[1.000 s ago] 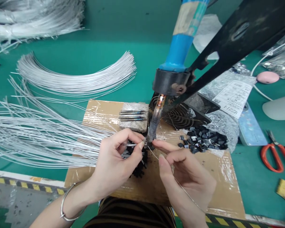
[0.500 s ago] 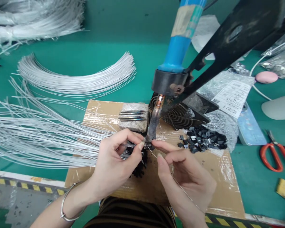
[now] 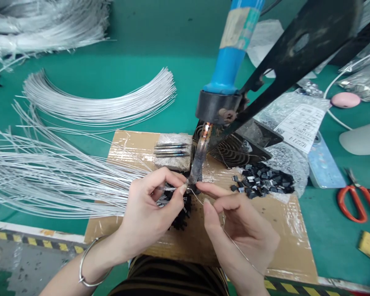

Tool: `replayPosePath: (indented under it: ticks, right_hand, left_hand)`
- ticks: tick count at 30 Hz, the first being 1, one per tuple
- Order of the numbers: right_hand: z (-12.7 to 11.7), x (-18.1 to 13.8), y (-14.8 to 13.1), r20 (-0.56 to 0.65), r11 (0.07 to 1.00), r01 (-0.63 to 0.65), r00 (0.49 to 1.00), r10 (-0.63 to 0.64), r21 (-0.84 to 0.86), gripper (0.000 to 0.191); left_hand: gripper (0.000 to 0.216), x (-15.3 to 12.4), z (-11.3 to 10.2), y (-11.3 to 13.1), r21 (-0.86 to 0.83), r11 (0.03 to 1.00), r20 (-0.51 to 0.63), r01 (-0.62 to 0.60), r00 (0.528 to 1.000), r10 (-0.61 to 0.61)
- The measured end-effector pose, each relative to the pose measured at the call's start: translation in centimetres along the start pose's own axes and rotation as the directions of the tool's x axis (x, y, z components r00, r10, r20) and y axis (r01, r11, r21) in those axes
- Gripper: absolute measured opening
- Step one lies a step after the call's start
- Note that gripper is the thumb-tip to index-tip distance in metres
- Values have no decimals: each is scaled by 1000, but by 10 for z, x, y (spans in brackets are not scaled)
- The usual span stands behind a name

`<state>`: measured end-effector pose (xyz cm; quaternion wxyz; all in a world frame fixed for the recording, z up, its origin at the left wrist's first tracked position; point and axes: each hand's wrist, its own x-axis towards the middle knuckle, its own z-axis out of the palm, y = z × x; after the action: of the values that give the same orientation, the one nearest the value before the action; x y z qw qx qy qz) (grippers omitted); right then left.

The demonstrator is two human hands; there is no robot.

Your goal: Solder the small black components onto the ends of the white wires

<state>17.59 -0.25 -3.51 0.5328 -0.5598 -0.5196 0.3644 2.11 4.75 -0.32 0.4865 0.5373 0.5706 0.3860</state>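
Observation:
My left hand [image 3: 158, 205] is closed in a pinch on a thin white wire, its fingertips right beside the tip of a soldering iron. The blue-handled soldering iron [image 3: 226, 70] hangs in a black bracket, its dark tip [image 3: 197, 166] pointing down between my hands. In my right hand [image 3: 242, 230], closed, is a strand of solder wire [image 3: 197, 199]; it runs up to the spot under the tip and trails back across the palm. What lies right at the tip is too small to make out. Dark wire ends [image 3: 180, 218] lie below my left fingers.
Loose white wires [image 3: 64, 181] spread leftward, with a curved bundle [image 3: 101, 105] behind. Several dark-ended pins rest on a pale block [image 3: 172, 152] on the cardboard [image 3: 290, 242]. Right of the iron are a black fan [image 3: 231, 148], small black pieces [image 3: 265, 180] and red-handled scissors [image 3: 353, 201].
The soldering iron and its bracket have shifted slightly left. My right hand has moved very slightly left; my left hand stays in place.

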Motion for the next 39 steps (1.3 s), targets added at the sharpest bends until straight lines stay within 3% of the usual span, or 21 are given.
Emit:
replayPosePath:
  ticks: [39]
  right_hand:
    - [1,0,3,-20,996,84,996,-85,-40,21]
  left_hand:
    - [14,-1,1,-6,-15,998,-19,-61,998,61]
